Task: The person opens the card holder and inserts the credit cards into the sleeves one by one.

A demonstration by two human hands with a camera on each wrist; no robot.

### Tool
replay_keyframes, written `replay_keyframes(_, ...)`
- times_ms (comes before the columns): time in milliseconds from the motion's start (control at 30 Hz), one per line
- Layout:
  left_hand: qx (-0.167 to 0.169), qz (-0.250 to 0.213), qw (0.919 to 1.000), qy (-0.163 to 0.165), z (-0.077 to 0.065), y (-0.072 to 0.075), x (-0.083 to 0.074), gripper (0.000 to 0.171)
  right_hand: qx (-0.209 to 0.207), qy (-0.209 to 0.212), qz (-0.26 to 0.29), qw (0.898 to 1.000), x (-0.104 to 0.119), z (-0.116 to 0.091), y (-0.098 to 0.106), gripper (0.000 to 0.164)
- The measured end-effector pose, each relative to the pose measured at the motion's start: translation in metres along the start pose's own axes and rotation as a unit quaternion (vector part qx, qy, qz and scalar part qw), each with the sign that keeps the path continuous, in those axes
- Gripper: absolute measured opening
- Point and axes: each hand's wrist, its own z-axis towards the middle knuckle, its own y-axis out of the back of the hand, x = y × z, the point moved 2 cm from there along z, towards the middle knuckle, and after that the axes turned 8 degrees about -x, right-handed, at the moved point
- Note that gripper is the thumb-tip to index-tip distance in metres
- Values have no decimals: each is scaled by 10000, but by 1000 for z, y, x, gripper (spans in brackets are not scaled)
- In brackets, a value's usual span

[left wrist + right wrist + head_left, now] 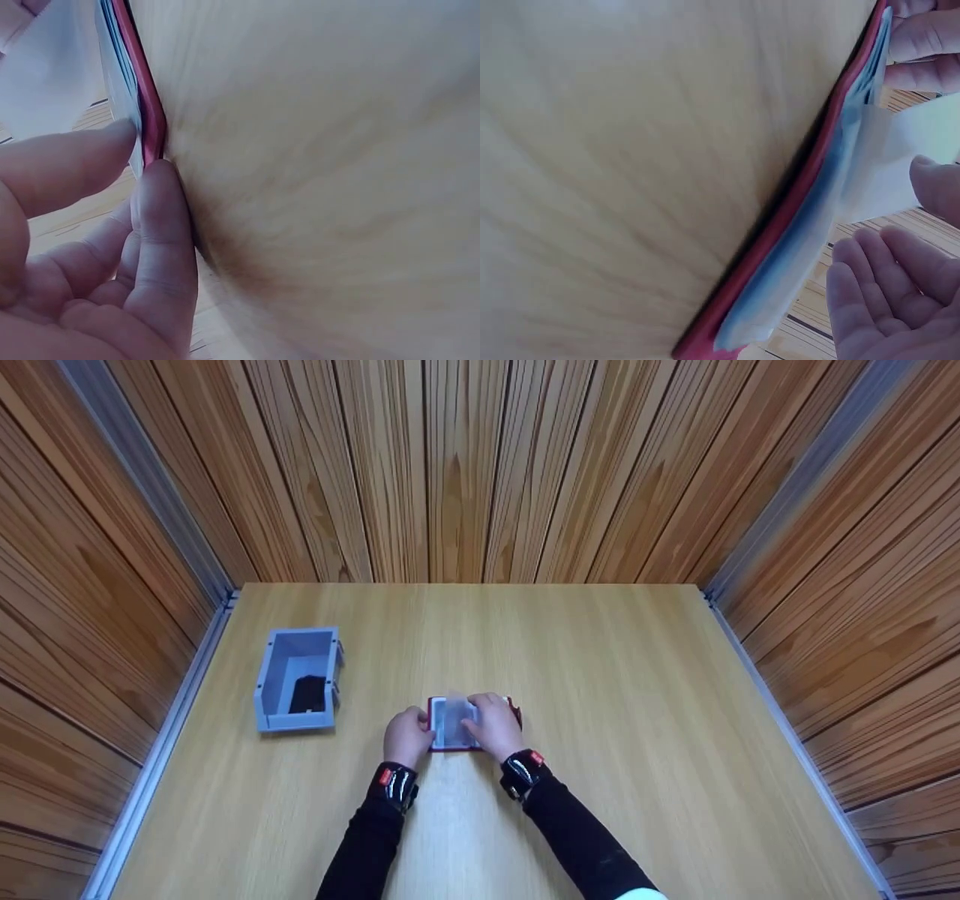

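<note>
A red card holder (454, 750) with clear plastic sleeves lies opened out on the table, in front of the person. My left hand (407, 736) pinches its left edge; in the left wrist view the thumb (71, 169) lies on the sleeves and a finger is against the red cover (152, 127). Over the right half is my right hand (496, 725). One translucent sleeve (889, 161) stands up from the holder beside the right thumb (939, 191), whose fingers are loosely bent and apart from it. Whether that thumb touches the sleeve is unclear.
A blue-grey open-front bin (298, 722) stands on the table at the left, with a black item (307, 694) inside. Wood-plank walls (465, 472) and metal rails (169, 701) enclose the wooden tabletop (600, 675).
</note>
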Motion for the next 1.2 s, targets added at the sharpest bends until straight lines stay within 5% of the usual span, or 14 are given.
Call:
replay_keyframes(367, -181, -80, 9998, -78, 0, -1, 2, 12, 210, 0, -27, 9998, 2, -3, -3, 34)
replay_keyframes(600, 18, -80, 9999, 121, 1, -1, 1, 18, 353, 48, -60, 9993, 4, -4, -3, 32)
replay_keyframes(867, 5, -55, 10000, 50, 0, 0, 1, 20, 281, 488, -184, 9982, 7, -6, -5, 23)
replay_keyframes(1200, 73, -27, 10000, 9, 1, 0, 1, 22, 437, 480, -360, 9972, 9, -6, -6, 23)
